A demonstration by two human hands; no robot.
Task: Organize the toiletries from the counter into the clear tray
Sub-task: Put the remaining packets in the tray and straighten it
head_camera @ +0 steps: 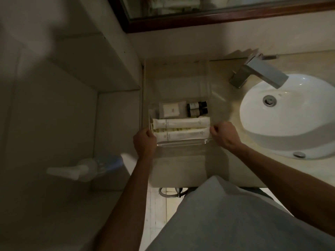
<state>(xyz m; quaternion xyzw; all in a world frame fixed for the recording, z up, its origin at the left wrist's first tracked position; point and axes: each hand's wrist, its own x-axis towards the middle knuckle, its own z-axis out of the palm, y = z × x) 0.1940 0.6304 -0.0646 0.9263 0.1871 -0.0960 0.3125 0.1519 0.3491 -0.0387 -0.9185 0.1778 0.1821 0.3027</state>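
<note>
A clear tray (183, 143) sits on the beige counter left of the sink. Inside it lie two long white tubes (181, 123) side by side, with a yellowish packet (183, 128) between them. Behind them rest a white wrapped square item (170, 110) and two small dark bottles (196, 109). My left hand (145, 142) grips the tray's left end. My right hand (223, 134) grips its right end, fingers curled over the rim.
A white sink basin (290, 127) with a chrome faucet (261, 73) lies to the right. A dark-framed mirror (199, 20) hangs behind. A pump bottle (87, 169) stands blurred at the left, near a tiled wall.
</note>
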